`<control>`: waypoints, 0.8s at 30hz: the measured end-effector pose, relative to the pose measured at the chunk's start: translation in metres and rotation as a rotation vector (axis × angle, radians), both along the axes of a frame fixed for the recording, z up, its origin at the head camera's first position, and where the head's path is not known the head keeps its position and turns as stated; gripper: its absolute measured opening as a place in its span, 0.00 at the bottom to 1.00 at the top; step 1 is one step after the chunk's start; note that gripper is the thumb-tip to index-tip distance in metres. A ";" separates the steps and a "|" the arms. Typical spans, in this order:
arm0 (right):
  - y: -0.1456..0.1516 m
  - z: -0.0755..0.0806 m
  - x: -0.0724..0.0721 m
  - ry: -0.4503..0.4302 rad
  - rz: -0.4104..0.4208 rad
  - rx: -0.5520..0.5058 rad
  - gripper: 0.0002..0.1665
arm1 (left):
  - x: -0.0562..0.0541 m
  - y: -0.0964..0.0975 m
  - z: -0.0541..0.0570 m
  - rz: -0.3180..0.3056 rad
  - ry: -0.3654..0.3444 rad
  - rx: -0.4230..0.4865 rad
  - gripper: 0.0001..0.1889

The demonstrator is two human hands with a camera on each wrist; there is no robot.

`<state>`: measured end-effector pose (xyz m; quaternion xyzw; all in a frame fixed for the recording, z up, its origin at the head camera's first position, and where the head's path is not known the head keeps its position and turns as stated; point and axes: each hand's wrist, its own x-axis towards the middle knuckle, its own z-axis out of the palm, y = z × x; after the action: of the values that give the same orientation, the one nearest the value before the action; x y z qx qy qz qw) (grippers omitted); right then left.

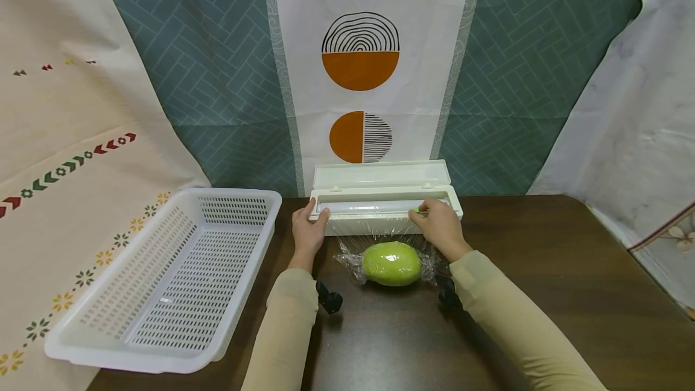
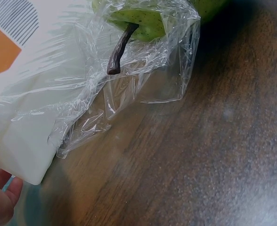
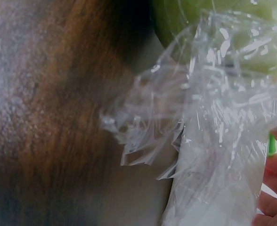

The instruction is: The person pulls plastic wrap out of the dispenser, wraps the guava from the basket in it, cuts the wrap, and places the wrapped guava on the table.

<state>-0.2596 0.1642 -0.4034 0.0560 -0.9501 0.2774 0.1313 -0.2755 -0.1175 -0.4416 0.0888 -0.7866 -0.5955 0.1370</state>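
A white cling film dispenser box [image 1: 374, 225] lies on the table with its lid [image 1: 382, 175] raised, a film roll [image 1: 369, 206] inside. My left hand [image 1: 308, 229] grips the box's left end, thumb by the front edge. At the right part of the front edge, my right hand [image 1: 442, 226] pinches a small green slider [image 1: 415, 210]. Clear cling film [image 2: 77, 94] runs from the box to a green oblong fruit [image 1: 392, 263] in front of it. Crumpled film wraps the fruit, and its dark stem [image 2: 122, 49] shows in the left wrist view.
A white perforated plastic basket [image 1: 241, 294] stands on the left of the dark wooden table [image 1: 380, 343]. Patterned cloth [image 1: 228, 77] hangs behind the box, with more cloth along both sides. Black wrist cameras [image 1: 329, 300] sit under the sleeves, close to the fruit.
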 end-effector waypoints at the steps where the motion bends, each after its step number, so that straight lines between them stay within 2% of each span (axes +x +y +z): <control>1: 0.000 0.000 0.000 0.003 0.000 0.000 0.22 | 0.000 0.000 0.000 0.001 0.000 0.000 0.29; 24: 0.004 -0.001 0.000 -0.002 -0.014 -0.006 0.21 | 0.000 0.000 -0.001 0.008 0.008 -0.002 0.29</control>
<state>-0.2594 0.1683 -0.4040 0.0488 -0.9497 0.2793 0.1327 -0.2759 -0.1174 -0.4427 0.0894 -0.7861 -0.5947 0.1428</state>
